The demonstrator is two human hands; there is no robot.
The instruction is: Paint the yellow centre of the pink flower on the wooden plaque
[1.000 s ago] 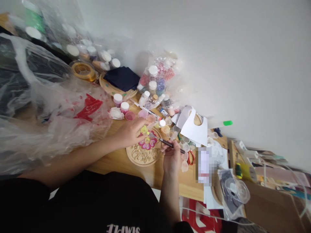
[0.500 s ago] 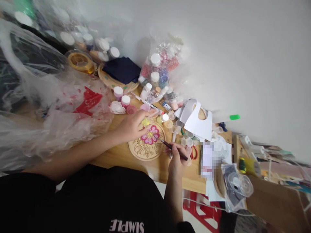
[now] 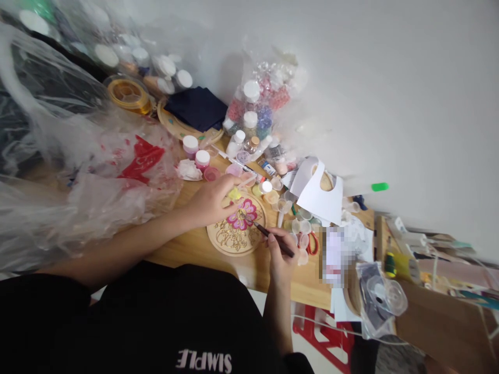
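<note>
A round wooden board (image 3: 234, 244) lies on the table, with a raised gold floral outline and a flower (image 3: 246, 212) coloured pink and magenta around a yellowish centre. My left hand (image 3: 214, 200) rests over the board's upper left edge, its fingers closed on a small clear plastic scoop (image 3: 246, 182) with yellow material (image 3: 234, 194) at its end. My right hand (image 3: 283, 252) grips a dark-handled palette knife (image 3: 275, 241) like a pen. The knife's slim metal tip is over the flower's centre; whether it touches the surface I cannot tell.
Small clear cups (image 3: 302, 227), jars with white lids (image 3: 191, 147) and red-handled scissors (image 3: 313, 243) surround the board. Crumpled plastic bags (image 3: 89, 192) spread on the left. Cut white paper (image 3: 322, 195) lies to the right, a wall behind. A red stool (image 3: 327, 337) stands below.
The palette knife tip has shifted slightly left, from the petals to the flower's centre, as my right hand moved a little up and left. My left hand has stayed nearly still.
</note>
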